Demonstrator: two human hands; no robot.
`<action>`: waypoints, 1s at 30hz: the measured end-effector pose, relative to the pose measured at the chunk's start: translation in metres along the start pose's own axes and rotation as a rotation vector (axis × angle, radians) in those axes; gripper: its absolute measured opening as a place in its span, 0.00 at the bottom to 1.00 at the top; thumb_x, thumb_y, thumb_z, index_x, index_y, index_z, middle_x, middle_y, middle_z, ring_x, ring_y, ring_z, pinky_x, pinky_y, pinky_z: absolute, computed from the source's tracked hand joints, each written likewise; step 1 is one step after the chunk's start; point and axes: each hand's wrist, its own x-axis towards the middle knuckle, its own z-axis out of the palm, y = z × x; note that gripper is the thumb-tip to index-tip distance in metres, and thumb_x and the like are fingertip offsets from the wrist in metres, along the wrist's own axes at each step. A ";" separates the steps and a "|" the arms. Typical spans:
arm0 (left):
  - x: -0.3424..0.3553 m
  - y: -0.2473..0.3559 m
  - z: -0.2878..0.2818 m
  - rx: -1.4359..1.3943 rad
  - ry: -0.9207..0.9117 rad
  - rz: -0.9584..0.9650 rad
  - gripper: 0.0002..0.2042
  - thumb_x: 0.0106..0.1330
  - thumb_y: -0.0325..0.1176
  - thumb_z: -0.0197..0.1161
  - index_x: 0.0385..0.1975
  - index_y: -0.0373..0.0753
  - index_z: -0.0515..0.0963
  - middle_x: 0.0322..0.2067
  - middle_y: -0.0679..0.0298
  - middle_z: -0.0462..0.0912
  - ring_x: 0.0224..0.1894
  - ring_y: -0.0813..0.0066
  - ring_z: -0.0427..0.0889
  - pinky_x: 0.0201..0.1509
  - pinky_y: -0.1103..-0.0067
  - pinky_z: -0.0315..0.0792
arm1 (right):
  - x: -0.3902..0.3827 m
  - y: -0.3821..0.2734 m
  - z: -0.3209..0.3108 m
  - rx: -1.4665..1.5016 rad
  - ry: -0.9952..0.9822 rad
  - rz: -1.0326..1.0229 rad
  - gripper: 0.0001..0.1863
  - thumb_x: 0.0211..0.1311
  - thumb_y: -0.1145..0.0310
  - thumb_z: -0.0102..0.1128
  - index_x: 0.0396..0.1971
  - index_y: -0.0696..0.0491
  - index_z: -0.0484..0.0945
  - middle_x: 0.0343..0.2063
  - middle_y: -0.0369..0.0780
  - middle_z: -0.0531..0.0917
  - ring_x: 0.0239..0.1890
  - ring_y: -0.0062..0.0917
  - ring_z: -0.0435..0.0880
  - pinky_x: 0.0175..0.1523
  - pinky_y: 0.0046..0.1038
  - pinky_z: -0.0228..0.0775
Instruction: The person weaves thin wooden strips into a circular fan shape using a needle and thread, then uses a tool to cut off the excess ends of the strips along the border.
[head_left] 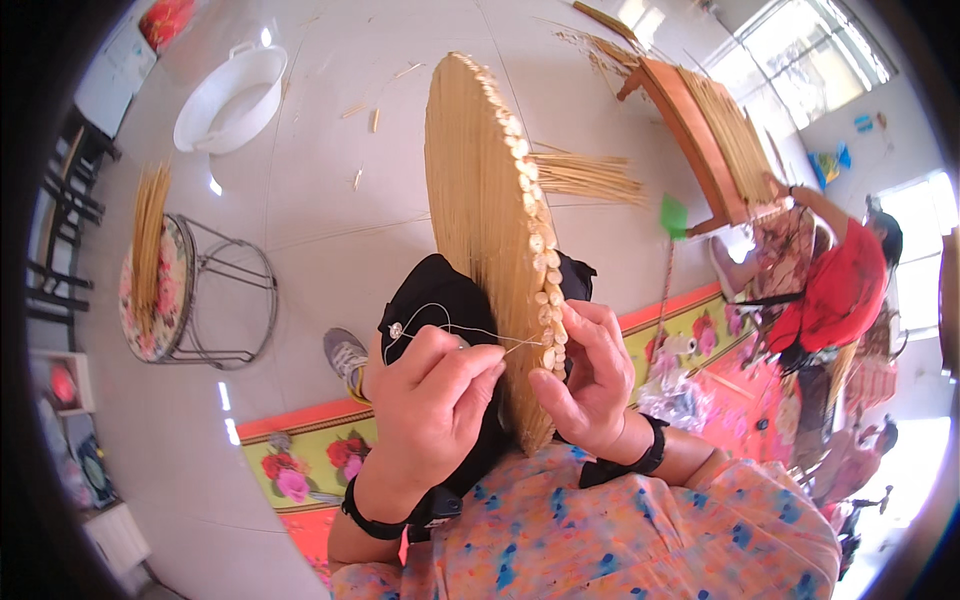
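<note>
A round, flat lid of straw-coloured stalks (465,170) stands on edge across my black-clad lap. Its rim, lined with pale cut stalk ends (530,185), faces up and to the right. My left hand (425,390) is closed in a pinch on a thin white thread (450,324), just left of the rim. The thread runs to the cut ends and also loops back over the hand; whether a needle is in the pinch is too small to tell. My right hand (595,380) grips the rim at its near part, thumb and fingers against the cut ends.
To the left, a round flowered stool (160,300) holds a bundle of stalks (150,245). A white plastic tub (232,105) stands farther off. Loose stalks (590,177) lie beyond the lid. At right, a person in red (840,285) reaches over stalks on a wooden bench (680,130).
</note>
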 end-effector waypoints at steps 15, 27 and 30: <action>0.013 0.023 -0.019 0.175 -0.307 -0.163 0.03 0.59 0.22 0.66 0.33 0.34 0.81 0.18 0.62 0.78 0.16 0.74 0.75 0.20 0.80 0.66 | 0.003 0.004 0.002 0.159 0.008 0.085 0.33 0.47 0.69 0.72 0.57 0.58 0.73 0.43 0.46 0.76 0.36 0.34 0.79 0.38 0.28 0.76; -0.004 0.026 -0.003 0.243 -0.148 -0.266 0.04 0.61 0.18 0.62 0.34 0.29 0.80 0.22 0.63 0.79 0.23 0.82 0.75 0.26 0.85 0.66 | 0.005 0.012 0.007 0.259 0.023 -0.007 0.36 0.49 0.68 0.73 0.61 0.56 0.72 0.42 0.45 0.76 0.35 0.31 0.80 0.35 0.27 0.76; -0.005 0.020 -0.003 0.302 -0.096 -0.191 0.05 0.59 0.18 0.64 0.34 0.31 0.81 0.19 0.62 0.77 0.19 0.80 0.73 0.22 0.84 0.63 | 0.005 0.013 0.007 0.287 0.021 -0.007 0.35 0.48 0.68 0.73 0.60 0.56 0.73 0.42 0.45 0.75 0.35 0.31 0.80 0.35 0.27 0.76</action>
